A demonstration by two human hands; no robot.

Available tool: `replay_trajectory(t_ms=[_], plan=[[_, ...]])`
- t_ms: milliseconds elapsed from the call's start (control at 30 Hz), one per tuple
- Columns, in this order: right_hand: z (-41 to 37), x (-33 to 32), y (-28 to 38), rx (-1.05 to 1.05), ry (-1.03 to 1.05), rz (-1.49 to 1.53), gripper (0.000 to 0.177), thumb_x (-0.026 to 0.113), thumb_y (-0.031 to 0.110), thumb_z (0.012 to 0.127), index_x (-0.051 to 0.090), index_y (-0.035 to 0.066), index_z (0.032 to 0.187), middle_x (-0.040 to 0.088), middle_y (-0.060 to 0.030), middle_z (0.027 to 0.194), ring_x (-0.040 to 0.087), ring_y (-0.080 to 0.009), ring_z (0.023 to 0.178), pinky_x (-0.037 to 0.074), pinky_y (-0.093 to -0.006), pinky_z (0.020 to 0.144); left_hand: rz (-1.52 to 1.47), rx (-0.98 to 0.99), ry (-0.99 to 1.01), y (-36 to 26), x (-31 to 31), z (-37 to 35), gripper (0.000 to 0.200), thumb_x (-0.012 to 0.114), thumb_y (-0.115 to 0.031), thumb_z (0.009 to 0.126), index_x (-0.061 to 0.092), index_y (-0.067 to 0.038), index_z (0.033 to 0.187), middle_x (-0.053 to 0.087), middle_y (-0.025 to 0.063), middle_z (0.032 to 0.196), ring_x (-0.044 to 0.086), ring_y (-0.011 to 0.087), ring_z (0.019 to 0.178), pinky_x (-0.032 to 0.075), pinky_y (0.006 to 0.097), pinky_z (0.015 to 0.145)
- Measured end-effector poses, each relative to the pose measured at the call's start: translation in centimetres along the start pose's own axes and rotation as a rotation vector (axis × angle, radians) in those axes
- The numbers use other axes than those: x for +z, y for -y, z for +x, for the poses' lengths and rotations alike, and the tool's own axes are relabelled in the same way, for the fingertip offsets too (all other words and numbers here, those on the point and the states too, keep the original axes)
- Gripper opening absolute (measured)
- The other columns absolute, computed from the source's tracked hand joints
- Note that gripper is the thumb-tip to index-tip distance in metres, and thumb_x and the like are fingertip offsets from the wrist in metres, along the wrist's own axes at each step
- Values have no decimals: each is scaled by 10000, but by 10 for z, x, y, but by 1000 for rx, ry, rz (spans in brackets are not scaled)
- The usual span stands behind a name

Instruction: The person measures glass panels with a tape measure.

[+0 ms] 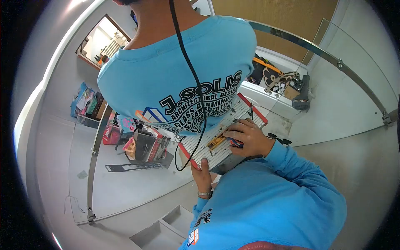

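Note:
A white slatted board (233, 121) with red end strips lies in front of me, close behind a co-worker in a blue shirt (179, 75). My left hand (203, 178), with a watch at the wrist, grips its near left corner, thumb on top. My right hand (248, 137) is over the board's right part, fingers curled round a small dark-blue and red object (236, 143) whose kind I cannot make out. Just left of those fingers a yellow tool (216, 141) lies on the slats. A black cable (192, 68) hangs down past the co-worker's back to the board.
Curved glass railings with a metal handrail (308, 45) run around us. Beyond the glass on the left are boxes (152, 148) and bags (85, 100). Several tools and a bag (273, 79) lie at the upper right. A white compartmented box (160, 233) stands below.

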State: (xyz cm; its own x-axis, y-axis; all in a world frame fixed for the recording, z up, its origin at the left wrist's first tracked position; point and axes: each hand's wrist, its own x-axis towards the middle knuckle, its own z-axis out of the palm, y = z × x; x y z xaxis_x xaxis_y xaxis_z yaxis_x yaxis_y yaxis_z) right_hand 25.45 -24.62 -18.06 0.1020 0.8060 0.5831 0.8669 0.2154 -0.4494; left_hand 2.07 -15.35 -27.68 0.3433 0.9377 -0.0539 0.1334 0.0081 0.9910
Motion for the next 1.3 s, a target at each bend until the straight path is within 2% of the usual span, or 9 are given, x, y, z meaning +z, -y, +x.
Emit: replay_trajectory(t_ms=[200,367,500,600,733,933,1033,1133,1300], plan=[[6,-18,-1,-12,3,46,511,742,194,617,617,109,1105,583,-115,1045,564,-315,917,473,-412,787,5,-62,-53,-8,-2,-5,439,610,-301,900,513,50,1146,609,111,1035,557,152,900,451,282,766],[27,-59,-11,161,98,646,487,747,254,696,594,20,1094,598,-162,986,581,-308,903,466,-377,811,-47,-190,-103,-14,5,-8,395,619,-240,894,526,48,1148,616,90,1048,556,154,891,459,287,767],[72,-112,-2,165,232,877,477,736,275,742,587,15,1113,604,-159,991,593,-280,906,458,-341,792,1151,-117,-77,-70,-41,-21,533,620,-515,804,668,12,739,622,206,651,639,326,633,481,391,582],[106,-136,-3,-44,337,889,427,702,245,762,580,3,1092,600,-159,966,598,-281,874,458,-344,775,655,89,-303,-140,-54,-29,273,667,-238,834,659,34,815,667,140,700,621,184,597,474,313,571],[141,-131,12,-327,498,910,394,675,228,754,575,-5,1053,596,-178,939,596,-318,859,466,-389,750,360,247,-336,-225,-17,-32,272,634,-214,856,628,55,894,655,107,756,608,156,716,471,278,677],[115,-83,5,-231,293,852,437,662,258,758,541,9,1097,568,-180,974,567,-366,905,452,-432,797,154,340,232,-221,57,7,433,674,-306,820,568,68,1010,635,136,954,589,183,869,455,311,782],[94,-87,-2,-16,136,819,447,611,301,829,493,20,1156,505,-177,1016,524,-348,970,426,-425,831,104,291,352,-209,81,25,662,679,-312,821,388,71,1275,519,175,1200,526,214,1059,420,330,893],[70,-85,2,20,-203,757,436,448,320,955,429,11,1262,431,-177,1154,447,-320,1056,385,-392,906,149,241,589,-199,89,36,993,651,-341,842,-60,17,1436,253,194,1424,376,281,1253,330,369,1022],[37,-110,24,221,-561,402,424,392,352,948,490,47,1225,417,-170,1226,373,-330,1143,253,-447,996,-100,211,996,-225,142,43,937,633,-374,837,19,-5,1440,295,176,1399,392,270,1230,331,377,1015]])
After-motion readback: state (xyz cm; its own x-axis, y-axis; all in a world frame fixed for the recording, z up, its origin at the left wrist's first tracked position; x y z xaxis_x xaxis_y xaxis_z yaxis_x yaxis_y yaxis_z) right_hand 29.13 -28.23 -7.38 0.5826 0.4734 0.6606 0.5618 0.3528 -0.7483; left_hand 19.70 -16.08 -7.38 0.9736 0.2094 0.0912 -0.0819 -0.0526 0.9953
